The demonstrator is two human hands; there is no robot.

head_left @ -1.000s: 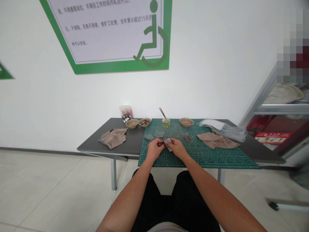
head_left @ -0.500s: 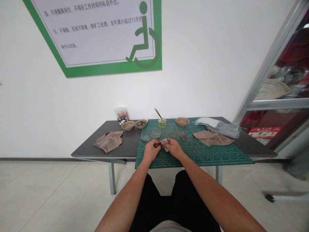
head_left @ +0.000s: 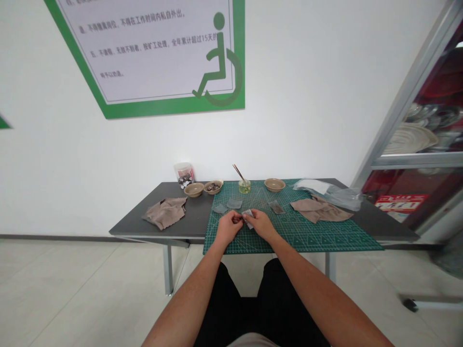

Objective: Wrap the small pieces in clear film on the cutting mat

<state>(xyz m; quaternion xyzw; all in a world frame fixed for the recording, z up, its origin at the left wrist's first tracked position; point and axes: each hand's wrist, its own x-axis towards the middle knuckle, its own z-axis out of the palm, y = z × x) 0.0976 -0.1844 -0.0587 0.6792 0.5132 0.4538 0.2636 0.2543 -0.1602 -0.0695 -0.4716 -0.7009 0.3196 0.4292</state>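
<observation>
Both my hands are close together above the front of the green cutting mat [head_left: 300, 236]. Between thumb and fingers, my right hand [head_left: 262, 223] pinches a small grey rectangular sheet [head_left: 248, 219]; whether it is paper or plastic I cannot tell. My left hand [head_left: 229, 226] is closed in a pinch at the sheet's left edge, on something small and dark that its fingers mostly hide. Just beyond the hands lie similar grey pieces, one flat piece [head_left: 234, 203], another piece [head_left: 220, 208] to its left, and a darker piece [head_left: 277, 207] to the right.
At the back stand an empty-looking bowl [head_left: 194, 190], a bowl of small dark pieces [head_left: 213, 187], a clear tub [head_left: 184, 175], a glass jar with thin sticks [head_left: 244, 186] and another bowl [head_left: 274, 185]. Brown cloths [head_left: 166, 212] flank the mat; a plastic bag [head_left: 329, 192] lies right.
The camera view has shifted a little. My hands stay together around the grey sheet, with only slight finger movement; the things on the table have not moved.
</observation>
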